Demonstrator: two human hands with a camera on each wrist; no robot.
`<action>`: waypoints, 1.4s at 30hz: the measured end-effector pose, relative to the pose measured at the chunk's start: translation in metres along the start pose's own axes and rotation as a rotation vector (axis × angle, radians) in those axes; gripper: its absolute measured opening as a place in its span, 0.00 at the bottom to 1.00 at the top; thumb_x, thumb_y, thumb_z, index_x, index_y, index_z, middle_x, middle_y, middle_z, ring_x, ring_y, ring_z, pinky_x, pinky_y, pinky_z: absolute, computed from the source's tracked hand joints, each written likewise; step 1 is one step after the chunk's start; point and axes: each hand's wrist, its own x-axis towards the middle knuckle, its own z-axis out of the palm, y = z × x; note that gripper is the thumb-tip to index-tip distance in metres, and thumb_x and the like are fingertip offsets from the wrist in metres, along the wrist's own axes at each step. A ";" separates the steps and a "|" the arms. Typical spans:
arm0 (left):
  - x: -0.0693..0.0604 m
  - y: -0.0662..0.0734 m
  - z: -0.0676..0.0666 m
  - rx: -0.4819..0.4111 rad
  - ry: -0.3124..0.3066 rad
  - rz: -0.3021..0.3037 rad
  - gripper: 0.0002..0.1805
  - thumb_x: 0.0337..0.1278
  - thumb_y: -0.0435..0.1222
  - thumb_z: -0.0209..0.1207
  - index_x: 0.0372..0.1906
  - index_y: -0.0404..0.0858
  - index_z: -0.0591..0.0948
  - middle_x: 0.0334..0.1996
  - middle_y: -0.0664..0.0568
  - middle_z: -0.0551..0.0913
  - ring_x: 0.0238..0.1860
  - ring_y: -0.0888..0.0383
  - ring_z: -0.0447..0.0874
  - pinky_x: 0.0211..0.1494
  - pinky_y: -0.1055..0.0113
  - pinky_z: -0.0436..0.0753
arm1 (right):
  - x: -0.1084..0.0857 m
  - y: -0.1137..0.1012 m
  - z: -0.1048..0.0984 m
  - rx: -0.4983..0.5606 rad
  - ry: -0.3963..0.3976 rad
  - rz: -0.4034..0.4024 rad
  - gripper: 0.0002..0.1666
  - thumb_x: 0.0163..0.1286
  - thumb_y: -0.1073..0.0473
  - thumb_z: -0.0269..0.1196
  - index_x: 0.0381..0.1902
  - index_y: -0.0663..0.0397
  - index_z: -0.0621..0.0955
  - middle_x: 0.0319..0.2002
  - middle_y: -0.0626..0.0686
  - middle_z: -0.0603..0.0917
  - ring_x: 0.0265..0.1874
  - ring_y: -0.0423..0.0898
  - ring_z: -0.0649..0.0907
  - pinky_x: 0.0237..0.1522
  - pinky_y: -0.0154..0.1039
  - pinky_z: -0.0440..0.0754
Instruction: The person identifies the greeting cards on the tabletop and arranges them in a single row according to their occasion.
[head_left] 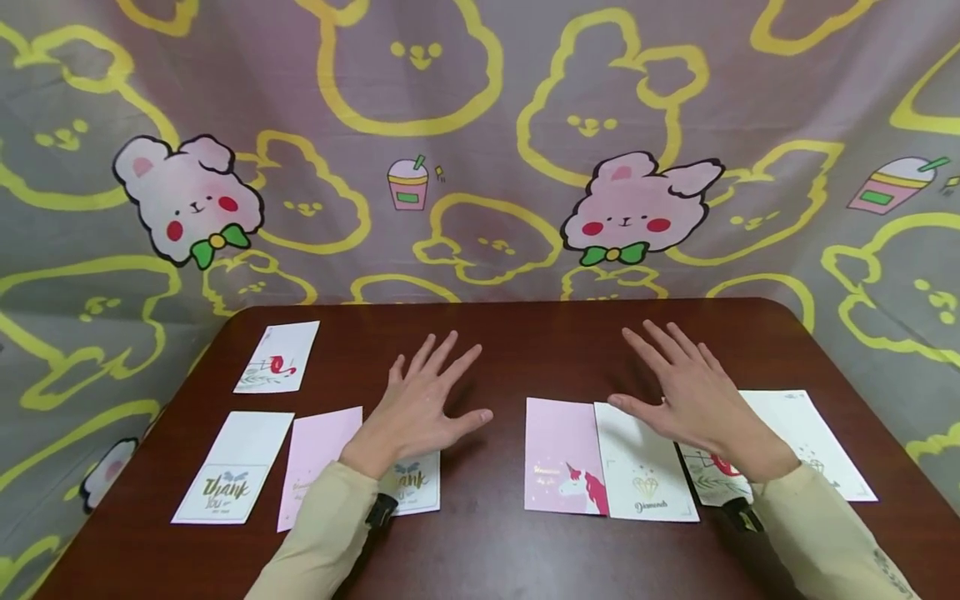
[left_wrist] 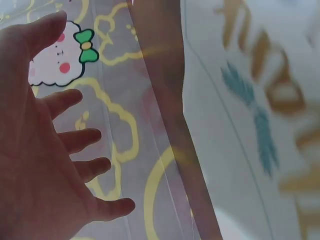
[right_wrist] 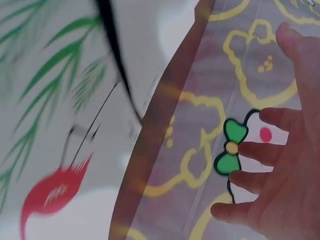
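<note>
In the head view my left hand (head_left: 416,412), fingers spread, hovers over a "Thank you" card (head_left: 420,483) that it partly covers. My right hand (head_left: 697,408) is spread above a flamingo card (head_left: 712,479), between a Diamonds card (head_left: 647,467) and a white card (head_left: 813,442). Neither hand holds anything. The left wrist view has the left hand (left_wrist: 55,135) with fingers apart beside a close, blurred card (left_wrist: 250,125). In the right wrist view the right hand (right_wrist: 280,160) is spread, with the flamingo card (right_wrist: 55,190) at the left.
On the brown table (head_left: 480,542) at the left lie another flamingo card (head_left: 277,358), another "Thank you" card (head_left: 232,467) and a pink card (head_left: 318,450). A pink unicorn card (head_left: 562,450) touches the Diamonds card. A patterned cloth (head_left: 495,150) hangs behind.
</note>
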 end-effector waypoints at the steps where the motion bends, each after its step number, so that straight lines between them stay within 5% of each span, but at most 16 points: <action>1: 0.002 0.002 0.002 -0.003 -0.007 0.007 0.48 0.59 0.72 0.52 0.82 0.63 0.54 0.84 0.50 0.49 0.84 0.41 0.44 0.74 0.26 0.53 | -0.003 0.003 0.000 0.003 0.005 0.001 0.56 0.62 0.27 0.65 0.80 0.44 0.62 0.78 0.64 0.62 0.77 0.70 0.59 0.69 0.77 0.59; 16: 0.039 0.059 0.027 -0.059 -0.128 0.130 0.47 0.59 0.67 0.56 0.81 0.60 0.58 0.83 0.50 0.53 0.83 0.43 0.48 0.75 0.31 0.59 | -0.038 0.050 -0.005 0.007 0.002 0.069 0.53 0.60 0.34 0.71 0.75 0.52 0.68 0.73 0.69 0.67 0.70 0.72 0.66 0.58 0.76 0.72; 23: 0.055 0.086 0.039 -0.047 -0.193 0.190 0.46 0.60 0.67 0.56 0.81 0.62 0.57 0.82 0.51 0.55 0.82 0.45 0.51 0.75 0.36 0.64 | -0.049 0.071 -0.004 0.045 -0.052 0.124 0.52 0.61 0.33 0.71 0.74 0.55 0.68 0.73 0.71 0.66 0.68 0.73 0.66 0.59 0.79 0.67; 36: 0.073 0.134 0.051 -0.055 -0.211 0.266 0.43 0.61 0.66 0.56 0.80 0.63 0.59 0.81 0.55 0.58 0.80 0.52 0.58 0.75 0.45 0.68 | -0.062 0.093 -0.002 0.028 -0.162 0.180 0.54 0.59 0.31 0.71 0.72 0.58 0.71 0.71 0.74 0.67 0.66 0.77 0.67 0.59 0.81 0.65; 42: 0.088 0.154 0.063 0.024 -0.206 0.265 0.40 0.63 0.64 0.56 0.79 0.62 0.62 0.79 0.57 0.62 0.77 0.56 0.63 0.73 0.50 0.71 | -0.063 0.101 -0.004 0.026 -0.186 0.168 0.54 0.55 0.33 0.75 0.69 0.58 0.73 0.68 0.75 0.69 0.64 0.77 0.69 0.57 0.79 0.69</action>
